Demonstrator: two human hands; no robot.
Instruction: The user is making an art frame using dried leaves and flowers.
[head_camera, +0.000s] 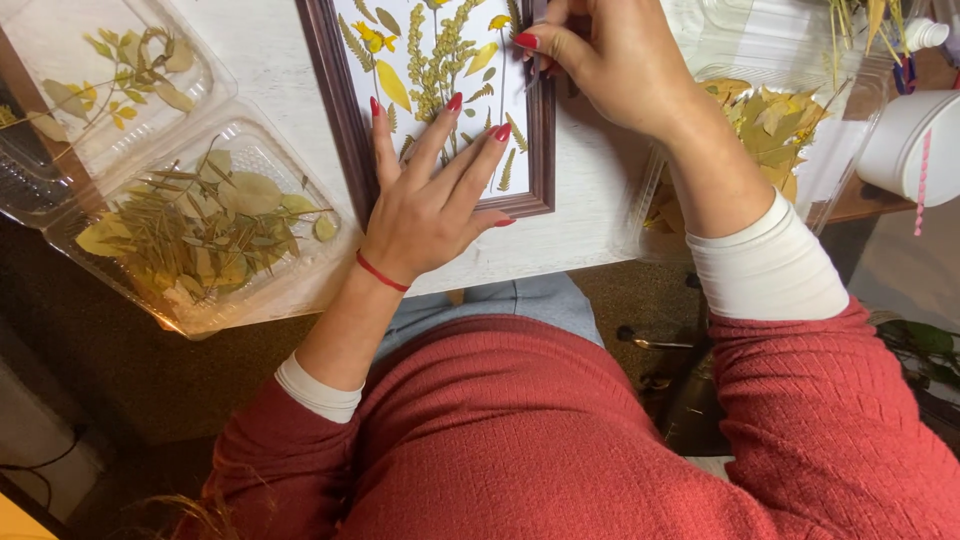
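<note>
Pressed flowers going into a dark wooden frame (345, 110) on a white table (590, 190).

Left hand (425, 200) lies flat with fingers spread, palm down on the lower right part of the arrangement, so nothing is pinched, just pressing on the white backing with its yellow leaves and the tall yellow-green sprig (437, 55). Right hand (610, 60) is up at the frame's right edge, fingers curled together near the top; honestly can't tell whether it's nipping a stem or just touching the frame. Frame sits between the two hands, straight in front of the person. Off to the left are two clear plastic trays, the nearer one (205, 225) piled with dried green-yellow leaves and thin stems. Another clear tray of yellow leaves (765, 130) sits just right of the right wrist, with a white tub (905, 145) beyond it.
</note>
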